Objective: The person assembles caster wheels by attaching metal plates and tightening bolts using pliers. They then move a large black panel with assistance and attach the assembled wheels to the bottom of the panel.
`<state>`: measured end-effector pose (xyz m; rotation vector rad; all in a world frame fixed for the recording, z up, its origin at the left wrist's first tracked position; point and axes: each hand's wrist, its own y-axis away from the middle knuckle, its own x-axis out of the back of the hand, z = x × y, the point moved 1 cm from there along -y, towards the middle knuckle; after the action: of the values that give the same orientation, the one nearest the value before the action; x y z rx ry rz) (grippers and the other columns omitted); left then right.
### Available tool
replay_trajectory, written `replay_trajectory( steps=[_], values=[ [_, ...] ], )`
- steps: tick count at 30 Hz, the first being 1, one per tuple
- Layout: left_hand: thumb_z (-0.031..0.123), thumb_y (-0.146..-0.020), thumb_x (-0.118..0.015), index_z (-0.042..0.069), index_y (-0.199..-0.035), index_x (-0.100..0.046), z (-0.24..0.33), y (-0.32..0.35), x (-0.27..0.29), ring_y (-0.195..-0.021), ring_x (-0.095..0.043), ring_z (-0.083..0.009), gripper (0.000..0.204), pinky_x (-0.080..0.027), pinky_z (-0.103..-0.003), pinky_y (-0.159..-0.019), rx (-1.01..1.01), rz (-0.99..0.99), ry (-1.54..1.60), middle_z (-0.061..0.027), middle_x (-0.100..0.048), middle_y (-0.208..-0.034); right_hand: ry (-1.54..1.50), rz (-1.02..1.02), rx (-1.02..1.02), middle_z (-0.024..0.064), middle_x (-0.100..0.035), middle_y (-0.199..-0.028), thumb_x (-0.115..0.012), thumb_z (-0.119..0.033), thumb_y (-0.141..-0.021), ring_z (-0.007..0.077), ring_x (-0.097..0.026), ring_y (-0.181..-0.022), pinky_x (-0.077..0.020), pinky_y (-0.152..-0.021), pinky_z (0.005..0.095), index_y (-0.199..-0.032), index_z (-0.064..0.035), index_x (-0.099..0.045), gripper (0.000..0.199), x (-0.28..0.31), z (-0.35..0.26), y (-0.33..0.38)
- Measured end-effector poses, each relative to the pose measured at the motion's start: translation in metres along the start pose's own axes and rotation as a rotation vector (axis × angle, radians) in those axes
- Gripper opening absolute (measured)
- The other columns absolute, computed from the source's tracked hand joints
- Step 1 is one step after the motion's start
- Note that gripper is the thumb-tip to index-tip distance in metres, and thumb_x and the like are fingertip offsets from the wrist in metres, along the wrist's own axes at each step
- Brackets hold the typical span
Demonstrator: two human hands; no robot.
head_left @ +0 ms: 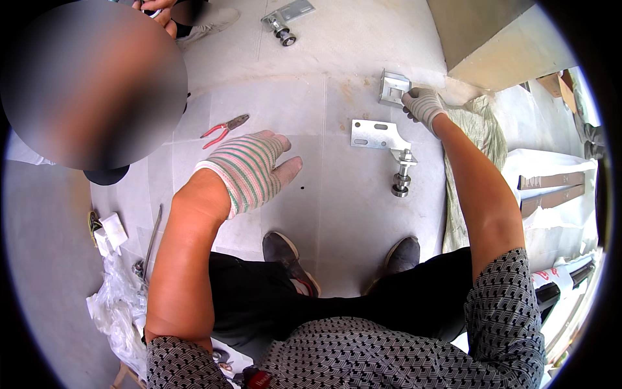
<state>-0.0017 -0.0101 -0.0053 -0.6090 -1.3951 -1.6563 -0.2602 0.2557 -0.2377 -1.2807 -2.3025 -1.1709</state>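
My left hand [254,170], in a striped knit glove, hovers over the floor with its fingers stretched out and nothing in it. Just beyond it lie combination pliers [223,131] with red handles, untouched. Farther off at the right, my gloved right hand [424,107] has its fingers curled at the right edge of a silver metal bracket [392,89] with a square opening. Its fingertips are partly hidden, but they appear to grip that edge. Nearer to me lies a flat slotted metal plate [377,135] with a bolt and roller assembly [402,174] at its end.
Another plate with a roller [281,29] lies at the far side. A person's hand [161,11] shows at the top left. Greenish cloth [481,129] spreads under my right forearm, near wrapped brown bars [552,181]. Clear plastic wrapping [120,301] lies at the left.
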Motion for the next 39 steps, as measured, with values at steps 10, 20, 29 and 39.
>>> replay_trajectory(
  steps=[10,20,29,39],
  values=[
    [0.04,-0.102,-0.049,-0.003,-0.111,-0.064,0.027,-0.009,-0.019,-0.106,-0.063,-0.0377,0.047,-0.05,-0.044,-0.096,-0.058,-0.333,-0.076,-0.0222,-0.065,-0.111,-0.031,-0.005,0.005,0.0071,-0.07,-0.075,-0.059,-0.027,-0.095,0.0141,-0.063,-0.058,-0.0501,-0.051,0.0306,-0.104,-0.0003,-0.07,0.03,-0.004,0.005,0.0],
    [0.04,-0.102,-0.048,-0.004,-0.108,-0.066,0.032,-0.011,-0.022,-0.102,-0.065,-0.0391,0.048,-0.052,-0.045,-0.093,-0.077,-0.379,-0.098,-0.0228,-0.067,-0.105,-0.073,-0.001,0.003,0.0079,-0.07,-0.073,-0.059,-0.026,-0.094,0.0151,-0.063,-0.056,-0.0501,-0.049,0.0317,-0.105,-0.0002,-0.069,0.029,-0.013,0.016,-0.01],
    [0.039,-0.101,-0.049,-0.004,-0.106,-0.067,0.031,-0.008,-0.027,-0.101,-0.066,-0.0394,0.047,-0.053,-0.046,-0.091,-0.126,-0.29,-0.11,-0.0229,-0.068,-0.102,-0.064,0.006,-0.012,0.0085,-0.07,-0.074,-0.058,-0.026,-0.094,0.0157,-0.063,-0.055,-0.0509,-0.05,0.0324,-0.107,-0.0001,-0.069,0.031,-0.013,0.017,-0.008],
    [0.04,-0.101,-0.049,-0.003,-0.108,-0.066,0.031,-0.007,-0.027,-0.105,-0.064,-0.0392,0.047,-0.051,-0.046,-0.094,-0.126,-0.274,-0.09,-0.0225,-0.067,-0.107,-0.092,0.024,0.012,0.0088,-0.068,-0.071,-0.058,-0.022,-0.094,0.0153,-0.061,-0.053,-0.0487,-0.045,0.0312,-0.103,0.0008,-0.069,0.026,-0.012,0.017,-0.007]
  ],
)
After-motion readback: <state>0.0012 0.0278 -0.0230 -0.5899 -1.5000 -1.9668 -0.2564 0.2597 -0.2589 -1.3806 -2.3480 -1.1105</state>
